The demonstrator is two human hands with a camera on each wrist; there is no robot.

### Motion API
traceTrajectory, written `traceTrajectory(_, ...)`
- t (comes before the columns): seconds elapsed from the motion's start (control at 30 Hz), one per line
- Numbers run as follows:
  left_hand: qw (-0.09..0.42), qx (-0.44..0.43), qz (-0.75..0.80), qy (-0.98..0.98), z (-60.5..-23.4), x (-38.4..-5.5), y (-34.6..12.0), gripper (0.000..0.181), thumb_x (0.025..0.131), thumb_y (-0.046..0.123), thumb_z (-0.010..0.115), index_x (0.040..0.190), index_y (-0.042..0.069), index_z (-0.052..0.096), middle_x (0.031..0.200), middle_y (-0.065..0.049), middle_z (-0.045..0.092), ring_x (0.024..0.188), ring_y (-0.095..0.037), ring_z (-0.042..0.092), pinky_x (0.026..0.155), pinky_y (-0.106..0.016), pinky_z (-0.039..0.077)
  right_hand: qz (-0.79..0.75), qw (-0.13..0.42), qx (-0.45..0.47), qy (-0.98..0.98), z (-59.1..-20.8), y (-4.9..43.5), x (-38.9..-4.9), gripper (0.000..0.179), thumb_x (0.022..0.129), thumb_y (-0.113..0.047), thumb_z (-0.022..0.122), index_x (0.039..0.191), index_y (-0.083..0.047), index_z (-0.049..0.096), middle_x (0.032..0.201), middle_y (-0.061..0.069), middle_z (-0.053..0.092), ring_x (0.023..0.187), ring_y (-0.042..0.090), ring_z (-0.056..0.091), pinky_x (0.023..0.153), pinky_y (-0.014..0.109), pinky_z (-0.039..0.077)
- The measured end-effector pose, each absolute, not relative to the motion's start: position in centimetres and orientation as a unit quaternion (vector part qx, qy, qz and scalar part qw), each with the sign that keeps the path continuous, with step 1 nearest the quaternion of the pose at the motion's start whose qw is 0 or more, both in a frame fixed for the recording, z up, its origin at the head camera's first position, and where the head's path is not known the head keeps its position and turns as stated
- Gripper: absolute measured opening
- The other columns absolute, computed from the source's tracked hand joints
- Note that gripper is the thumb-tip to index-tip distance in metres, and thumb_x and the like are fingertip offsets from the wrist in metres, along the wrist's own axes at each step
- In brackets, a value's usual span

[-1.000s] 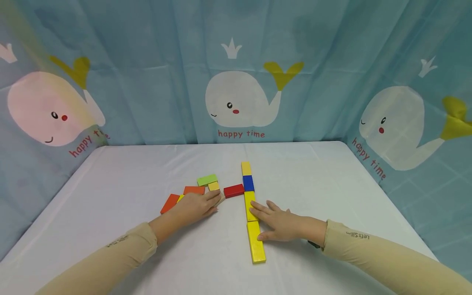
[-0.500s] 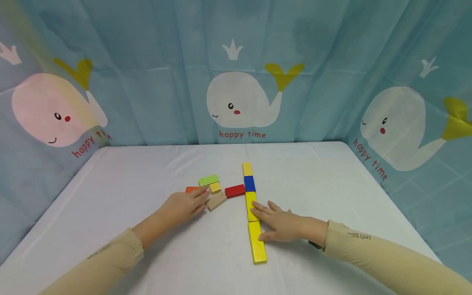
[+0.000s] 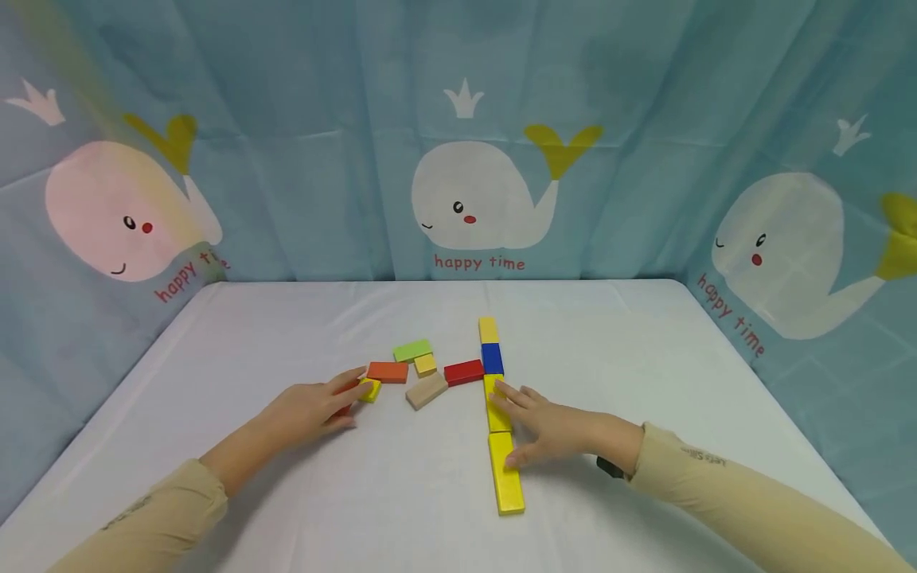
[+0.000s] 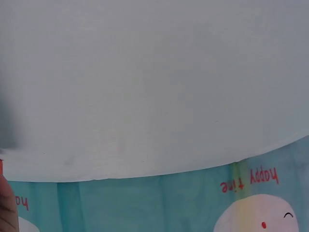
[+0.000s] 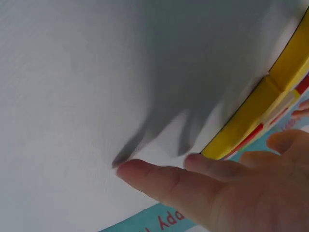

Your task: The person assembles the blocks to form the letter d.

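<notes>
My left hand (image 3: 308, 410) has its fingers loosely extended over a small yellow block (image 3: 370, 391), seemingly touching it. In the left wrist view only part of its fingers (image 4: 7, 208) shows at the edge. Just behind lies an orange block (image 3: 388, 372). My right hand (image 3: 555, 427) is spread with straight fingers over a long yellow block (image 3: 497, 418) and the nearer long yellow block (image 3: 506, 477). These line up with a blue block (image 3: 492, 359) and a yellow block (image 3: 488, 329) at the far end. In the right wrist view, the thumb and fingers grip nothing.
A red block (image 3: 464, 372) meets the row near the blue one. Left of it lie a plain wooden block (image 3: 427, 391), a small yellow block (image 3: 425, 364) and a green block (image 3: 413, 350). A curtain (image 3: 322, 199) with whales surrounds the white table (image 3: 401, 493).
My left hand has moved left, off the plain wooden block and toward the small yellow block. My right hand stays over the yellow row. The head view has shifted slightly.
</notes>
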State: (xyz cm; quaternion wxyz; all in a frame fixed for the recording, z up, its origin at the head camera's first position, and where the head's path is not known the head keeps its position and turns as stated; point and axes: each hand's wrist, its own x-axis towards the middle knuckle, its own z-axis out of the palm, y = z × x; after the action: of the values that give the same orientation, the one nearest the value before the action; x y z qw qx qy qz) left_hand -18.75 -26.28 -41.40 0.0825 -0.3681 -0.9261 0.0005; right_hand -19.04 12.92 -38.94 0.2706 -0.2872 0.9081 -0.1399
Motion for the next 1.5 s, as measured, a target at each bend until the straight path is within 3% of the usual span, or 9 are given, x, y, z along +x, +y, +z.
traceTrajectory(0.23,-0.033,-0.315,-0.017,-0.948,-41.0,-19.2,-27.7,0.064,0.089,0.044,0.066,0.143,0.015,0.049,0.147,-0.011,0.043,0.090,-0.022,0.064,0.080,-0.043,0.054,-0.105,0.290,-0.277,0.910,-39.4,12.8,-18.6,0.090,0.083,-0.057,0.067,0.156,-0.029,0.023,0.163,-0.010,0.005,0.147,0.032,0.006,0.101,0.073,0.021)
traceTrajectory(0.33,-0.050,-0.309,-0.030,-0.949,-40.9,-19.4,-28.2,0.066,0.089,0.048,0.065,0.144,0.014,0.048,0.147,-0.011,0.043,0.097,-0.026,0.063,0.084,-0.046,0.052,-0.101,0.292,-0.278,0.910,-39.5,12.8,-18.6,0.090,0.083,-0.058,0.067,0.156,-0.030,0.022,0.163,-0.010,0.003,0.148,0.032,0.005,0.101,0.073,0.021)
traceTrajectory(0.67,-0.013,-0.330,-0.040,-0.943,-41.1,-19.6,-28.7,0.059,0.090,0.042,0.065,0.138,0.009,0.055,0.143,-0.013,0.048,0.090,-0.023,0.065,0.079,-0.041,0.054,-0.115,0.296,-0.277,0.907,-39.3,12.8,-18.8,0.091,0.084,-0.056,0.067,0.156,-0.029,0.020,0.163,-0.007,0.000,0.148,0.033,0.002,0.100,0.075,0.018)
traceTrajectory(0.97,0.005,-0.332,-0.053,-0.942,-41.6,-19.4,-28.8,0.059,0.089,0.044,0.066,0.136,0.009,0.058,0.140,-0.014,0.050,0.097,-0.026,0.065,0.080,-0.043,0.054,-0.130,0.261,-0.262,0.920,-39.9,12.0,-18.3,0.085,0.086,-0.058,0.062,0.155,-0.026,0.025,0.163,0.004,0.000,0.146,0.040,0.006,0.092,0.082,0.016)
traceTrajectory(1.5,0.018,-0.326,-0.075,-0.942,-41.4,-19.1,-28.9,0.057,0.081,0.038,0.076,0.130,0.010,0.064,0.132,-0.012,0.056,0.097,-0.024,0.063,0.080,-0.041,0.054,-0.113,0.256,-0.259,0.924,-40.3,11.9,-18.2,0.081,0.087,-0.058,0.061,0.155,-0.029,0.027,0.163,0.004,0.000,0.146,0.038,0.008,0.095,0.079,0.018)
